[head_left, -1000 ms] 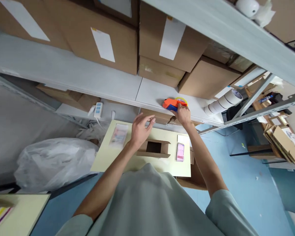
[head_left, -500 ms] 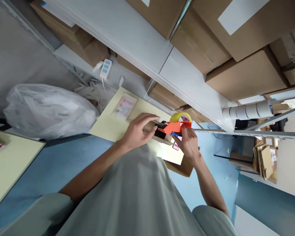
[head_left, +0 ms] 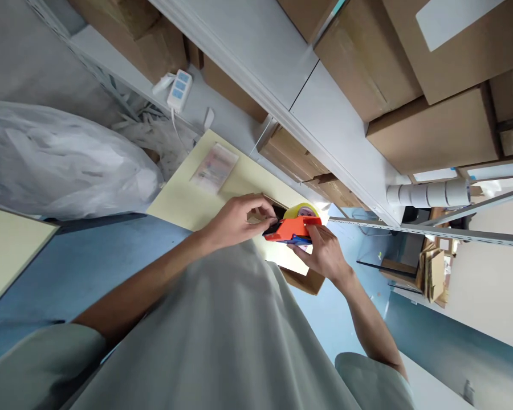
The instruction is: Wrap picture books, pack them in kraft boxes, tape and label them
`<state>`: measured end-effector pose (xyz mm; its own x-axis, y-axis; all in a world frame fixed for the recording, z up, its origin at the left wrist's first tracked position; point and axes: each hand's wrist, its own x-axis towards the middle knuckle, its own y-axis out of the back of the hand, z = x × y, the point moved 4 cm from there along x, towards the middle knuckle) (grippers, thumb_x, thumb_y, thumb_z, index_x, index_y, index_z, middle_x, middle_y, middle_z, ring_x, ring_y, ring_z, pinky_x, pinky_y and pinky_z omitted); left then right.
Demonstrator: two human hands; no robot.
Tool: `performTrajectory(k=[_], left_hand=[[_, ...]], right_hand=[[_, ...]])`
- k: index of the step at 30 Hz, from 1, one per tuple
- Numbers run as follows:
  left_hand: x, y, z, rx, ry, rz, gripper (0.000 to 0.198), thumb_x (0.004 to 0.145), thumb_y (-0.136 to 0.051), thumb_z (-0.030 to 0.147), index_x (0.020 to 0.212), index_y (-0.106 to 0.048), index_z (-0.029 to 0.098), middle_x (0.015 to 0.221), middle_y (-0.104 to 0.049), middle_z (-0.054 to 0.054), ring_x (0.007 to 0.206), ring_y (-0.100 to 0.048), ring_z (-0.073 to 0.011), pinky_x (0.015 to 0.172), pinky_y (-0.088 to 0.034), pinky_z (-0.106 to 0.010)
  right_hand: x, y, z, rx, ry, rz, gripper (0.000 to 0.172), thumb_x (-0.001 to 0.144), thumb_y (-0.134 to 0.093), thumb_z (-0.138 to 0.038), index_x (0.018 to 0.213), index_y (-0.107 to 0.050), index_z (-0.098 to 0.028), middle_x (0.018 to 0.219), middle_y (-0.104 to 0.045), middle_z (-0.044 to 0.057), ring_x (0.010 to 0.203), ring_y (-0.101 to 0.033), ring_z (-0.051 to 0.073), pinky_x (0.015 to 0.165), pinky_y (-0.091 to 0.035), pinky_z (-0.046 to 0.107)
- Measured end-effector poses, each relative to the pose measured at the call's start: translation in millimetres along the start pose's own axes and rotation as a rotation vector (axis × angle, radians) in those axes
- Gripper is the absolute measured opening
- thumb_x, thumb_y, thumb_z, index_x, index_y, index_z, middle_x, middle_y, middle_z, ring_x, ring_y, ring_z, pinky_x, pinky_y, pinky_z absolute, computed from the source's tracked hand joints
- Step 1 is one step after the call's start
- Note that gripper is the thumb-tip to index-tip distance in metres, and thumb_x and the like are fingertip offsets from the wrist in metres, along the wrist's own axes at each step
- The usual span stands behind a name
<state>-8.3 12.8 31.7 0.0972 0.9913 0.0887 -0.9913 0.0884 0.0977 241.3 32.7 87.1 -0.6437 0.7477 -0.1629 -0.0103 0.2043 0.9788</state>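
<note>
Two hands on one tool. Left fingertips [head_left: 265, 215] pinched narrow at the nose of the orange tape dispenser [head_left: 293, 228]; whether they have the tape end, cannot tell. Right fingers [head_left: 313, 232] curled shut round its handle. Dispenser held just above the near edge of the pale yellow table [head_left: 183, 202], yellow tape roll [head_left: 302, 211] uppermost.

Risk, as judged: the cutter sits at that nose, so a slip of the left hand [head_left: 238, 219] could nick the fingertips; loose tape could fold and stick to itself.

Pose: left forearm runs down-left, wrist straight. Right hand [head_left: 324, 254] below the tool, wrist cocked, forearm down-right. Carton beneath mostly hidden.
</note>
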Motion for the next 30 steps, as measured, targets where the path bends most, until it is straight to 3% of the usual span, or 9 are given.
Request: performTrajectory(k=[7,11,18,23,27,30], left_hand=[[-4.3,-1.5,-26.4,-0.23,0.209,-0.098,0.041,0.094,-0.074,0.063,0.093,-0.076,0.023,0.094,-0.078,-0.005,0.084,-0.073,-0.0208,0.077,-0.061,-0.035],[-10.4,-2.2,-37.7,-0.328,0.298,-0.163,0.047,0.088,-0.078,0.069,0.094,-0.077,0.022,0.091,-0.079,-0.005,0.083,-0.073,-0.0221,0.076,-0.06,-0.036],[-19.8,-8.4,-69.4,-0.326,0.407,-0.108,0.05,0.084,-0.078,0.071,0.089,-0.079,0.021,0.085,-0.079,-0.005,0.079,-0.071,-0.0223,0.069,-0.056,-0.034],[-20.4,9.3,-107.4,-0.339,0.503,-0.035,0.053,0.077,-0.084,0.07,0.094,-0.082,0.02,0.09,-0.081,-0.007,0.086,-0.074,-0.0245,0.07,-0.057,-0.032],[-10.2,17.1,-129.1,-0.397,0.576,-0.069,0.053,0.073,-0.089,0.066,0.095,-0.084,0.019,0.095,-0.083,-0.011,0.087,-0.076,-0.0262,0.068,-0.06,-0.034],[-1.4,16.5,-140.5,-0.483,0.575,-0.058,0.052,0.069,-0.093,0.062,0.098,-0.085,0.02,0.103,-0.083,-0.011,0.089,-0.076,-0.0258,0.072,-0.061,-0.035]], right_hand=[[3.4,6.0,-14.0,0.045,-0.081,-0.207,0.059,0.095,-0.069,-0.06,0.138,-0.063,-0.02,0.098,-0.082,0.01,0.081,-0.077,0.031,0.072,-0.058,0.039],[11.2,10.3,-18.8,0.091,-0.177,-0.33,0.051,0.099,-0.069,-0.066,0.128,-0.067,-0.025,0.087,-0.079,0.006,0.073,-0.075,0.027,0.066,-0.051,0.034],[27.2,26.4,-29.8,0.075,-0.329,-0.549,0.047,0.099,-0.067,-0.074,0.093,-0.065,-0.027,0.07,-0.071,0.001,0.064,-0.069,0.023,0.059,-0.039,0.031],[22.7,58.6,-12.4,0.161,-0.519,-0.719,0.057,0.097,-0.063,-0.081,0.085,-0.063,-0.026,0.071,-0.073,0.001,0.059,-0.068,0.021,0.055,-0.04,0.03],[28.0,77.6,-2.0,0.184,-0.586,-0.731,0.063,0.094,-0.061,-0.086,0.081,-0.062,-0.025,0.065,-0.07,0.0,0.056,-0.067,0.019,0.053,-0.041,0.03],[41.8,78.3,-3.1,0.147,-0.609,-0.697,0.064,0.095,-0.059,-0.087,0.078,-0.061,-0.025,0.063,-0.07,0.001,0.054,-0.066,0.019,0.052,-0.04,0.029]])
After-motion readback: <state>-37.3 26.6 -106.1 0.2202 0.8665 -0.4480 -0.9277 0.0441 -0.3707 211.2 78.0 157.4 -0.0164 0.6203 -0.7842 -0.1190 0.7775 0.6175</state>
